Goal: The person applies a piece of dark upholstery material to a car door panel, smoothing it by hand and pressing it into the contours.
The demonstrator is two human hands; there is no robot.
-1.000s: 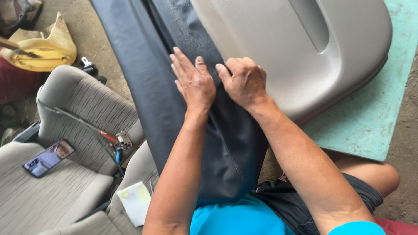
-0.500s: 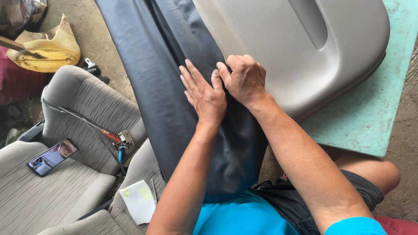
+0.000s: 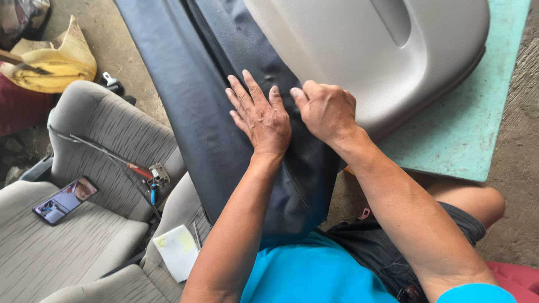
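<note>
Dark cover (image 3: 185,106) lies draped over his lap, against the grey seat shell (image 3: 359,50). Left hand (image 3: 261,118) presses flat on it, fingers spread; right hand (image 3: 325,109) is curled, pinching its edge at the shell. Most of the shell is bare, uncovered yet
</note>
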